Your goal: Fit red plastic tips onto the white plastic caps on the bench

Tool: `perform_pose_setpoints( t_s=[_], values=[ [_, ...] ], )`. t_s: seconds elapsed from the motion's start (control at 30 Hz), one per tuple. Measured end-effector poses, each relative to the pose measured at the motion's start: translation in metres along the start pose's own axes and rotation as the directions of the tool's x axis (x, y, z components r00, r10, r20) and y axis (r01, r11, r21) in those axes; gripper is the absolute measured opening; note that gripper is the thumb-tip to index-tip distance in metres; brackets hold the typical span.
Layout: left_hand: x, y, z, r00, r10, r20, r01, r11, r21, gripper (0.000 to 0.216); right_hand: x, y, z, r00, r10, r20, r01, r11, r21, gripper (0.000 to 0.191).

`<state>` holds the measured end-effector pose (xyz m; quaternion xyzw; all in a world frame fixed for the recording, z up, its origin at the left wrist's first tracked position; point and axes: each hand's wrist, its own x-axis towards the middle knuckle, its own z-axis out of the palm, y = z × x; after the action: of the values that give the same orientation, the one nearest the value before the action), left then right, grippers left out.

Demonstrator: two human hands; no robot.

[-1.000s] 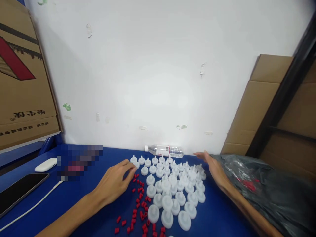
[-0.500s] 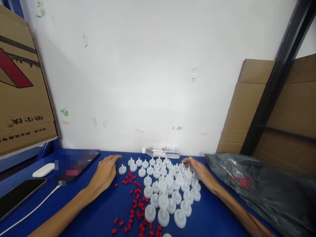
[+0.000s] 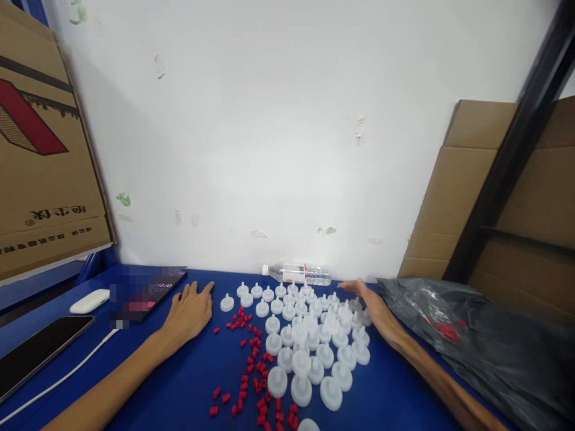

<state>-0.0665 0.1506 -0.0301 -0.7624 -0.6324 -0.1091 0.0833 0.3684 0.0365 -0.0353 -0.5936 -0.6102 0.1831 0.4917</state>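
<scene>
My left hand (image 3: 189, 311) lies flat and open on the blue table (image 3: 179, 383), left of a lone white plastic cap (image 3: 227, 303). My right hand (image 3: 371, 308) stretches out open along the right edge of a cluster of several white caps (image 3: 309, 341), its fingers near the far ones. Small red plugs (image 3: 251, 371) are scattered between my arms, left of the cluster. Neither hand holds anything.
A clear water bottle (image 3: 297, 273) lies against the white wall. A black plastic bag (image 3: 471, 335) sits at the right, cardboard behind it. At the left are a phone (image 3: 153, 291), a dark tablet (image 3: 36, 350), a white case (image 3: 88, 300), a white cable (image 3: 63, 374) and a cardboard box (image 3: 40, 155).
My left hand left the cap cluster and moved left, fingers now flat on the table; one cap stands apart near it. My right hand slid slightly along the cluster's right edge.
</scene>
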Motion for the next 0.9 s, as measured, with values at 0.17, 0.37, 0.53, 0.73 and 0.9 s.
perform_pose_setpoints(
  t_s=[0.17,0.37,0.53,0.73,0.9],
  values=[
    [-0.001,0.000,0.000,1.000,0.008,-0.013,-0.008,1.000,0.002,0.042,0.002,0.003,-0.005,0.996,-0.002,-0.088,-0.006,0.996,-0.093,0.072],
    [-0.002,-0.001,-0.002,0.999,0.028,-0.015,-0.028,1.000,-0.001,0.042,0.000,-0.001,-0.006,0.985,-0.080,-0.155,0.041,0.970,-0.241,0.067],
    [-0.004,0.002,-0.006,1.000,0.025,-0.002,-0.025,1.000,-0.004,0.043,-0.001,-0.006,-0.008,0.962,-0.220,-0.162,0.139,0.904,-0.404,0.059],
    [-0.013,0.010,-0.029,1.000,-0.002,-0.006,0.002,1.000,-0.031,0.047,-0.004,-0.026,-0.009,0.892,-0.444,-0.088,0.304,0.731,-0.610,0.040],
    [-0.033,0.021,-0.083,0.996,0.051,-0.074,-0.056,0.996,-0.066,0.050,-0.023,-0.084,-0.017,0.854,-0.520,0.019,0.389,0.614,-0.687,0.031]
  ],
)
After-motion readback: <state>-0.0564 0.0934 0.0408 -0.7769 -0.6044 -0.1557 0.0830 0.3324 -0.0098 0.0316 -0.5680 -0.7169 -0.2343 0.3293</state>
